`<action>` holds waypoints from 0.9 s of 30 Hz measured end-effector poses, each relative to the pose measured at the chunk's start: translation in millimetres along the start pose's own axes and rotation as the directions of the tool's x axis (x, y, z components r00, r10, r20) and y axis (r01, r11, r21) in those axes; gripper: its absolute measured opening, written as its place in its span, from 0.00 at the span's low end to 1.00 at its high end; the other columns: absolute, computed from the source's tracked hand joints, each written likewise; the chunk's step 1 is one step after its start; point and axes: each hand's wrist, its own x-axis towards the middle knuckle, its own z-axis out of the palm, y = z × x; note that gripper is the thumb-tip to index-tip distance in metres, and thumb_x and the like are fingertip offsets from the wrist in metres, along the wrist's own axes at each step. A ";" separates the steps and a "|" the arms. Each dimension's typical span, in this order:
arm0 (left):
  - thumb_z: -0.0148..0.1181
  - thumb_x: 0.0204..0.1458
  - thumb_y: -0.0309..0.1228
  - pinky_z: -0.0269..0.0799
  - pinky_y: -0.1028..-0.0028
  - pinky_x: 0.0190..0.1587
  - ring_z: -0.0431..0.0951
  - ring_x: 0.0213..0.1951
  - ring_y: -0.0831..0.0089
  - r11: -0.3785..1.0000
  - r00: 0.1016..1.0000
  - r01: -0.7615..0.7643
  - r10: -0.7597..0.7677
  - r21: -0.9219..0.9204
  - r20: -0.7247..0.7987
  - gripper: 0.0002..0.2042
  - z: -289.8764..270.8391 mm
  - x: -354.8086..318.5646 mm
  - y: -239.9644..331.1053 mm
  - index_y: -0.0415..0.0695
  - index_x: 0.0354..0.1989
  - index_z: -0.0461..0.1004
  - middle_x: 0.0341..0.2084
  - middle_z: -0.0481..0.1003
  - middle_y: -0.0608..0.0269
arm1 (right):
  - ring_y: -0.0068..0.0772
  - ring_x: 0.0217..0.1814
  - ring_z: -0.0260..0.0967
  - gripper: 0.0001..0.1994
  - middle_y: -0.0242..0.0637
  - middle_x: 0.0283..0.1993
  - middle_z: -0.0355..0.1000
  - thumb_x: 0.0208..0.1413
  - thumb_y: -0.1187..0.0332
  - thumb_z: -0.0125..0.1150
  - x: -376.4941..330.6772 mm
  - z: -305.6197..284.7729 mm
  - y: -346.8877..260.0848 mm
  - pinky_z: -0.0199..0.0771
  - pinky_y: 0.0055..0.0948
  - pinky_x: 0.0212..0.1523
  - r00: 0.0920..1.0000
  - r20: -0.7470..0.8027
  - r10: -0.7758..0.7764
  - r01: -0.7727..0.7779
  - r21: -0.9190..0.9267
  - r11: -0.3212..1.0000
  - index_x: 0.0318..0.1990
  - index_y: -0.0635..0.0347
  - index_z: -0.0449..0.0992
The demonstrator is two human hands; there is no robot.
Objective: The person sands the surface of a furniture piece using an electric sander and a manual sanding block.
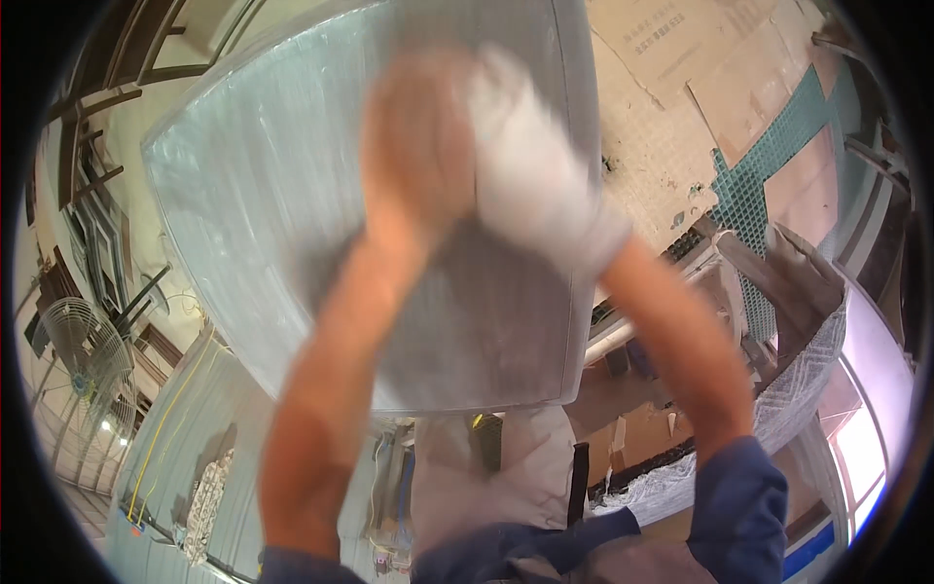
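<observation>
A large flat package [263,195], wrapped in shiny, clear grey-green film, fills the middle and upper left in front of me. Over its upper part my bare left hand [420,136] and my right hand [530,161], in a white glove, are side by side, seemingly touching. Both are smeared by motion, so their fingers do not show clearly. Whether they press on the film or hold anything cannot be made out.
To the right lie brown cardboard [662,107], a strip of green mesh [778,146] and a bin lined with film [817,360]. At left stand a wire-caged fan [83,355] and a grey-green surface [185,419] with a yellow cord. Frames lean at the far left.
</observation>
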 end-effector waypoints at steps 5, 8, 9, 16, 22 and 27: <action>0.44 0.66 0.39 0.66 0.47 0.63 0.78 0.56 0.54 0.976 0.939 0.202 -0.216 0.078 0.267 0.19 -27.4 -207.4 119.6 0.50 0.55 0.80 0.52 0.81 0.56 | 0.35 0.79 0.59 0.28 0.35 0.75 0.66 0.63 0.63 0.53 -226.7 2.4 -142.6 0.45 0.47 0.84 0.825 0.539 0.170 -0.460 0.466 0.756 0.71 0.56 0.67; 0.44 0.66 0.39 0.66 0.47 0.62 0.77 0.58 0.49 0.971 0.968 0.135 -0.172 0.199 0.184 0.21 2.1 -144.1 84.7 0.48 0.60 0.79 0.57 0.79 0.56 | 0.48 0.74 0.64 0.25 0.44 0.70 0.69 0.58 0.66 0.55 -139.2 -6.8 -58.3 0.53 0.52 0.81 0.947 0.309 0.085 -0.191 0.331 0.924 0.64 0.61 0.73; 0.47 0.64 0.35 0.66 0.47 0.62 0.77 0.58 0.47 0.996 0.988 0.088 -0.088 0.002 0.125 0.20 19.9 -80.0 56.2 0.45 0.60 0.78 0.56 0.79 0.55 | 0.49 0.72 0.66 0.24 0.45 0.66 0.71 0.56 0.69 0.55 -97.8 -3.3 -15.4 0.54 0.53 0.80 0.984 0.138 0.114 -0.148 0.269 0.952 0.61 0.61 0.74; 0.43 0.68 0.30 0.68 0.53 0.59 0.76 0.51 0.43 0.986 0.987 -0.131 0.139 0.099 -0.077 0.15 58.8 31.3 36.1 0.37 0.49 0.77 0.47 0.78 0.42 | 0.59 0.60 0.69 0.17 0.54 0.52 0.75 0.53 0.72 0.58 -23.0 -21.9 66.2 0.63 0.54 0.67 0.982 -0.176 -0.062 0.081 0.105 0.991 0.51 0.66 0.76; 0.47 0.63 0.36 0.64 0.54 0.65 0.76 0.59 0.57 0.996 0.938 0.081 -0.065 -0.032 0.341 0.20 -6.4 -247.1 176.4 0.48 0.60 0.76 0.56 0.78 0.61 | 0.35 0.81 0.56 0.29 0.31 0.75 0.66 0.61 0.60 0.54 -306.5 -26.1 -160.2 0.45 0.54 0.83 0.847 0.417 0.330 -0.473 0.306 0.826 0.72 0.49 0.66; 0.46 0.66 0.28 0.68 0.49 0.63 0.77 0.57 0.47 0.998 0.993 0.003 -0.009 0.058 0.118 0.18 37.5 -138.3 108.9 0.43 0.59 0.78 0.53 0.81 0.53 | 0.50 0.76 0.61 0.25 0.50 0.68 0.70 0.55 0.68 0.57 -181.0 -17.4 -47.5 0.48 0.53 0.82 0.964 0.227 0.137 -0.156 0.065 0.986 0.62 0.62 0.73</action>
